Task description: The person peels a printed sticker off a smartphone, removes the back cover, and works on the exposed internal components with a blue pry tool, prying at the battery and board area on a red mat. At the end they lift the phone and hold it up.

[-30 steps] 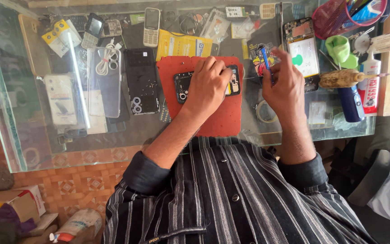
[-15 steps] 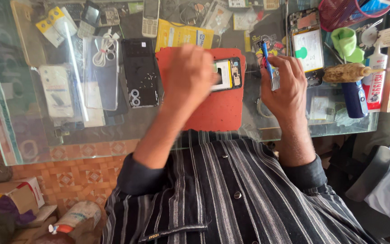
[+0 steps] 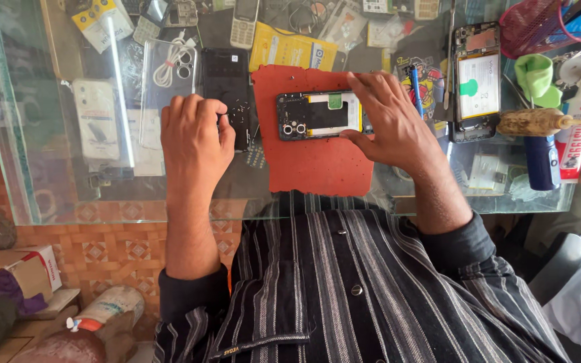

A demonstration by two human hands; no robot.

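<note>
While the right hand [image 3: 395, 131] grips the opened phone [image 3: 319, 115] on the red mat [image 3: 314, 165] at frame centre, the left hand [image 3: 195, 138] pinches at the black back cover [image 3: 225, 91] left of it, phone internals exposed, cover unfitted.

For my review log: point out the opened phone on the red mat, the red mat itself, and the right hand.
opened phone [image 3: 317, 115], head view, black middle panel.
red mat [image 3: 317, 168], head view, bare lower part.
right hand [image 3: 391, 124], head view, back of hand.

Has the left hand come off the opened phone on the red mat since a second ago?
Yes. The left hand has moved left off the red mat and opened phone, and now rests on the black phone back.
</note>
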